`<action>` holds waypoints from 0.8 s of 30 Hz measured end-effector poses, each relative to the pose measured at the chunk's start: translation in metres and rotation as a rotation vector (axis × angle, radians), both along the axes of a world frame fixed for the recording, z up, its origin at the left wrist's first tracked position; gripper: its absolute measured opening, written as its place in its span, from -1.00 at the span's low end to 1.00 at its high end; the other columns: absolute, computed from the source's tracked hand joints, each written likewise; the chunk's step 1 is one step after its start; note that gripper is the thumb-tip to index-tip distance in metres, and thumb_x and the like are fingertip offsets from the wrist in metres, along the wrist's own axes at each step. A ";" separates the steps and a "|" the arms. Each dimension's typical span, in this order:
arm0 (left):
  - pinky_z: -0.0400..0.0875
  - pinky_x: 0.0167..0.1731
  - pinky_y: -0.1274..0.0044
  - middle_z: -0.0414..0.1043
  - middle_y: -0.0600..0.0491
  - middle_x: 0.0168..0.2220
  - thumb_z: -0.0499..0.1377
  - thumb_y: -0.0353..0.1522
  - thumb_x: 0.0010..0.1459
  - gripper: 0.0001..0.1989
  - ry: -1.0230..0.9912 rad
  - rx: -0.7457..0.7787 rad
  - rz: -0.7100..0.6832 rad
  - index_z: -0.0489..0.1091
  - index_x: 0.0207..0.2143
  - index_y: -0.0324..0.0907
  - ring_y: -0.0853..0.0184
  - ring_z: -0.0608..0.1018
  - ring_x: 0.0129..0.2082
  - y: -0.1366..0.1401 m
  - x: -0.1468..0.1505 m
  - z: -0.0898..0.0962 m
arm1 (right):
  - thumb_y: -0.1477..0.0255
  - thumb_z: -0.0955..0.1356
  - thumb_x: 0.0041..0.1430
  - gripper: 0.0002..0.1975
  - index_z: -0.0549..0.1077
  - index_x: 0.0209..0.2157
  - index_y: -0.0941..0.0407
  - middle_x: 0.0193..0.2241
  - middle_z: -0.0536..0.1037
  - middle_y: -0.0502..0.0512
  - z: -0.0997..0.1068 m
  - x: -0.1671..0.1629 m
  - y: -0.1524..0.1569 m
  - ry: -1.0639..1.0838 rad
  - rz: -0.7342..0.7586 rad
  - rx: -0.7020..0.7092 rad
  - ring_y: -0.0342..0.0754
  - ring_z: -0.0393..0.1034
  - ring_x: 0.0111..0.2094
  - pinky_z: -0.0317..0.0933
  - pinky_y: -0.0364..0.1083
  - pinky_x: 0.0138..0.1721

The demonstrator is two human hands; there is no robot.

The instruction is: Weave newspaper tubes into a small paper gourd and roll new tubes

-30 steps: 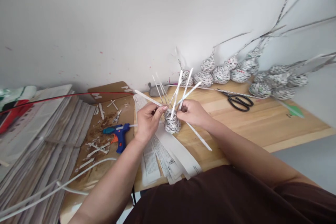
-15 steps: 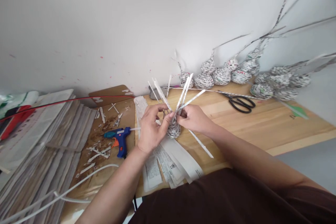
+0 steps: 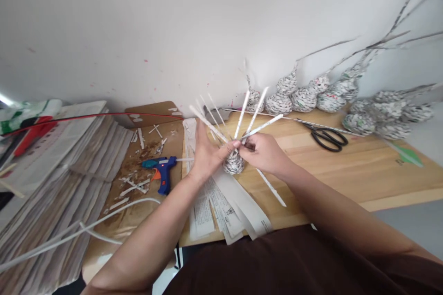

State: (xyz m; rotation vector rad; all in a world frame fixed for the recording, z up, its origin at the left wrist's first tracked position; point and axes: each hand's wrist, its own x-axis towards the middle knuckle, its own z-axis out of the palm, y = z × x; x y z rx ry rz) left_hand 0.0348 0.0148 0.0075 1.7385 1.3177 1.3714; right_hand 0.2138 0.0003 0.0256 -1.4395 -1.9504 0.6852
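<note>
In the middle of the view a small woven paper gourd stands on the table, with several rolled paper sticks fanning up out of its top. My left hand holds the gourd's neck from the left, thumb pressed on it and the other fingers raised behind the sticks. My right hand pinches a paper stick at the neck from the right, its fingers curled. One loose stick end slants down below my right hand. Printed paper strips lie under and in front of the gourd.
A blue glue gun lies on stained cardboard among paper scraps. Stacked newspaper fills the left side. Black scissors rest on the right. Finished woven gourds line the wall, more lying farther right with long tails.
The view has shifted slightly to the left. My left fingers have straightened and lifted behind the sticks, while my right hand stays at the gourd's neck.
</note>
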 end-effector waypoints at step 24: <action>0.36 -0.02 0.40 0.51 -0.09 -0.09 0.04 -0.17 0.25 -0.64 -0.070 0.085 -0.319 0.40 -0.08 -0.24 0.18 0.51 -0.08 0.012 -0.009 0.004 | 0.52 0.27 0.11 -0.78 0.56 -0.32 0.15 -0.39 0.60 0.16 0.036 -0.039 0.030 -0.533 0.154 0.215 0.02 0.43 -0.35 0.12 -0.11 -0.34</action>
